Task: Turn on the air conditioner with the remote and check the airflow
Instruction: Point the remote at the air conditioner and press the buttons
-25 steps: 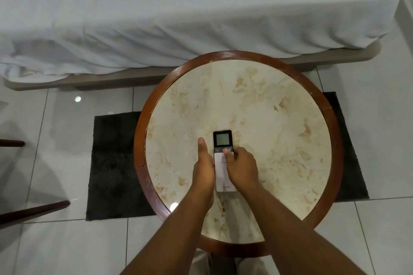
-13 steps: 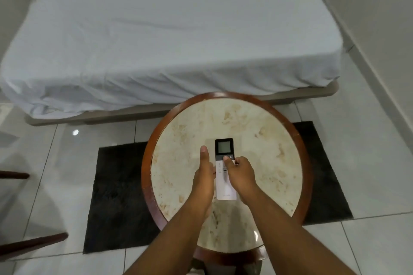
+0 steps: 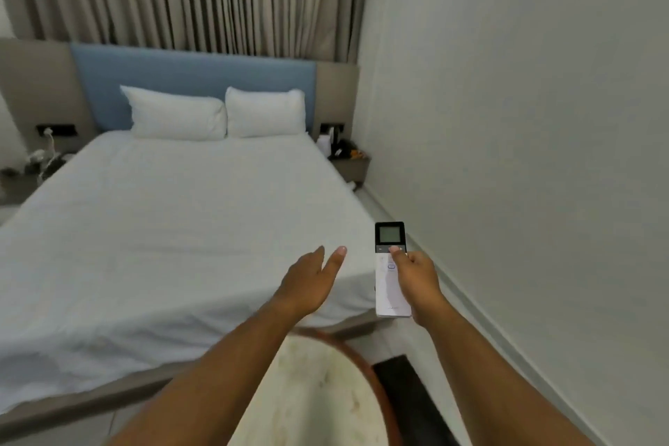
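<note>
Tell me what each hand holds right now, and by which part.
The right hand grips the remote around its lower white body, thumb on the buttons below the screen. The left hand is open and holds nothing.

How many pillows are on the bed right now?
2: left pillow and right pillow, side by side against the blue headboard. None seem hidden.

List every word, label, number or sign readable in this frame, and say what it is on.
No text can be read for certain.
Remote in the right hand: its screen looks blank; the button marks are too blurred to read.
Faint print near the remote's lower edge: too small to read.
Items on the bedside shelf: too small to read.
The left hand is open and holds nothing.
</note>
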